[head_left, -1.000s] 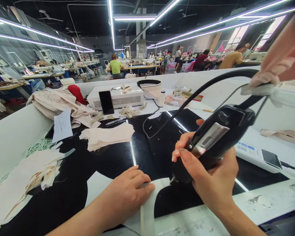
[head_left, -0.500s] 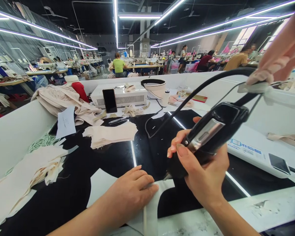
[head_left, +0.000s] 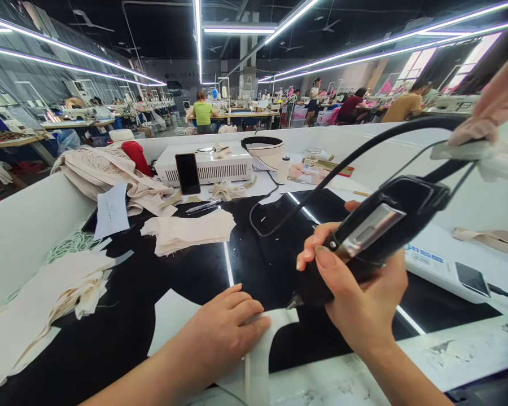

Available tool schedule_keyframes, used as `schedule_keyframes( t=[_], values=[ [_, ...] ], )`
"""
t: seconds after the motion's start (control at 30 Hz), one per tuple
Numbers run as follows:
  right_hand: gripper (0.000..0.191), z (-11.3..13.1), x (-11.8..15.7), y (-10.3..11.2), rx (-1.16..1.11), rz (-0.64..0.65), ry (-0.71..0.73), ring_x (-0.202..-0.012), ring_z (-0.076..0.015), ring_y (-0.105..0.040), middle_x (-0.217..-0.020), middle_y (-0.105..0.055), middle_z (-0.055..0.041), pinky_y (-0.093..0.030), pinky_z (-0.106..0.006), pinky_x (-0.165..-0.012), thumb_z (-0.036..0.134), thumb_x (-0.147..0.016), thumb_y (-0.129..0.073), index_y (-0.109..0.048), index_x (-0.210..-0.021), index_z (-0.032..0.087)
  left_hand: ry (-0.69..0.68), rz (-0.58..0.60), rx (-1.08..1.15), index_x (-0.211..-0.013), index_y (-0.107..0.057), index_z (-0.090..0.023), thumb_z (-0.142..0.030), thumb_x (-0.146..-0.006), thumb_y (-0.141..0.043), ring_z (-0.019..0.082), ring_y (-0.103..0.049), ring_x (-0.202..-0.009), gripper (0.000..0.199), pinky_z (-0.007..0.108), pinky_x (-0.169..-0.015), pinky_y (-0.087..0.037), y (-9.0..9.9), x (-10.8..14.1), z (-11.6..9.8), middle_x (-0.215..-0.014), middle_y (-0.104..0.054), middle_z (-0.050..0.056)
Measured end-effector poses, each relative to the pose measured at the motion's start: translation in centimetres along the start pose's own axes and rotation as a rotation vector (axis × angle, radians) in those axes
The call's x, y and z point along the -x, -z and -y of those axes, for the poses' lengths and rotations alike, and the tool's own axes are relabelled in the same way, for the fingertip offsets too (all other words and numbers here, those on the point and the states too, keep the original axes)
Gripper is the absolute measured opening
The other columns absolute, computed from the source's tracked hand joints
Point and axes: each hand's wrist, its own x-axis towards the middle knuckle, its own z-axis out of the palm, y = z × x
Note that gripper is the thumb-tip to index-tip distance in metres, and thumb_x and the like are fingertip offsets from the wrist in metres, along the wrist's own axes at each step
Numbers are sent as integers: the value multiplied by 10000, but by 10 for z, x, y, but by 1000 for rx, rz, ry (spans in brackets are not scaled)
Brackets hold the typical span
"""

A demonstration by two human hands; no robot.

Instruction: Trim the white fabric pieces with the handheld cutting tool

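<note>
My left hand (head_left: 231, 324) lies flat on a white sheet-like piece (head_left: 173, 316), its fingers stretched out and pressing it to the black tabletop (head_left: 203, 276). A narrow strip of the piece curves out to the right past my fingertips. My right hand (head_left: 364, 293) is wrapped round a black handheld electric cutter (head_left: 376, 231), tilted with its thin metal tip pointing down-left. The tip is by the strip's right end; whether it touches I cannot tell. A thick black cord (head_left: 364, 144) loops from the tool's upper end, where blurred pale material is tied.
Cut beige fabric pieces (head_left: 190, 231) lie ahead, and a fabric stack (head_left: 38, 304) at left. Behind stand a phone (head_left: 188, 173), a white vented box (head_left: 228, 168) and a small white bottle (head_left: 283, 170). At right is a white device (head_left: 444, 268). People work at sewing tables beyond.
My right hand and the cutter have shifted a little to the right, the tip slightly away from my left fingers. My left hand stays in place on the white piece.
</note>
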Motion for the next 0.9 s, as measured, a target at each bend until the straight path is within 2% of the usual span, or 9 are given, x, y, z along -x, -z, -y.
schedule_keyframes(
  t=[0.1,0.3,0.57,0.8,0.9],
  values=[
    [394,0,1,-1,-2,3,-7,-621,-145,-700,-899,-751,58,-649,-290,-543,149,-878,-911,-650,-1132,301,6,10,10,-1284,-703,-160,-34,-1116,-598,212,-776,-1044,235,487,-1241,-614,2,0,0,-1188,-796,58],
    [334,0,1,-2,57,5,-1,-634,-145,-698,-907,-730,61,-645,-288,-544,196,-908,-903,-634,-1071,308,-5,3,11,-1316,-699,-169,-47,-1140,-559,217,-785,-1066,256,497,-1228,-623,3,2,4,-1215,-799,70],
    [334,6,9,-3,-65,42,-45,-619,-134,-688,-919,-758,69,-641,-279,-552,163,-903,-914,-667,-1069,313,13,0,25,-1304,-705,-180,-54,-1109,-630,235,-789,-1081,244,515,-1228,-623,3,4,5,-1229,-801,67],
    [329,8,14,-5,-77,71,-56,-585,-122,-682,-907,-764,63,-607,-243,-503,211,-923,-938,-680,-1098,315,8,20,29,-1364,-693,-190,-67,-1119,-635,239,-790,-1131,281,540,-1240,-614,2,7,5,-1274,-798,74],
    [357,9,12,-3,-56,76,-48,-594,-132,-688,-903,-759,57,-622,-258,-519,252,-937,-947,-707,-1189,331,12,30,28,-1366,-696,-192,-68,-1112,-646,237,-789,-1142,287,535,-1253,-605,2,7,6,-1279,-795,78]
  ],
)
